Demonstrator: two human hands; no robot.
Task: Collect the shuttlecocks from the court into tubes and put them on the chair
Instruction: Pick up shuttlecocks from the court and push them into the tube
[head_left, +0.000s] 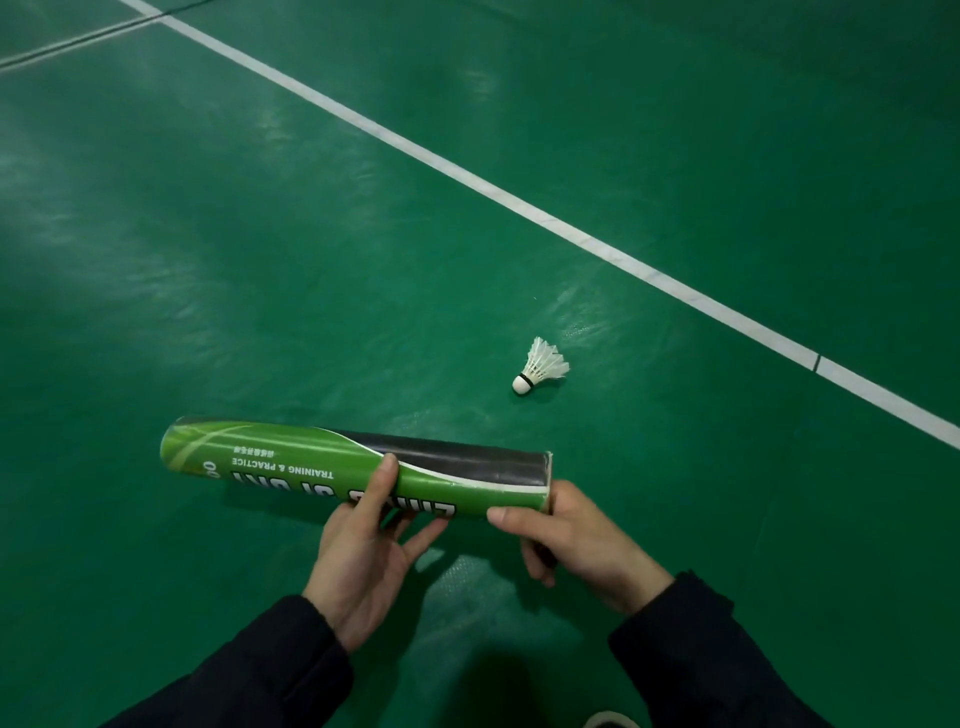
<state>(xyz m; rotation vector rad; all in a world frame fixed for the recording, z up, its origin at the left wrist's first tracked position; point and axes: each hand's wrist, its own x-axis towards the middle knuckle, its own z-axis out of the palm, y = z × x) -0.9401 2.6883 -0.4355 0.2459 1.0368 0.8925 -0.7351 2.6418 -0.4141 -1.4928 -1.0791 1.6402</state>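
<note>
I grip the light, crushable green cardboard tube (358, 475) with my left hand (363, 551) mid-barrel and my right hand (576, 540) pinching its end; beyond the tube, the fragile white feather shuttlecock (540, 368) is best lifted by its cork

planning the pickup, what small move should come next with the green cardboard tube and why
Probably free the right hand from the green cardboard tube and reach for the white feathered shuttlecock: it lies alone on the floor beyond the tube's right end, and the left hand grips mid-tube.

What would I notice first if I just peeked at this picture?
Probably the green tube, held sideways low in the middle by the left hand and right hand. Next, the white shuttlecock lying alone on the green court, just this side of a white line.
</note>
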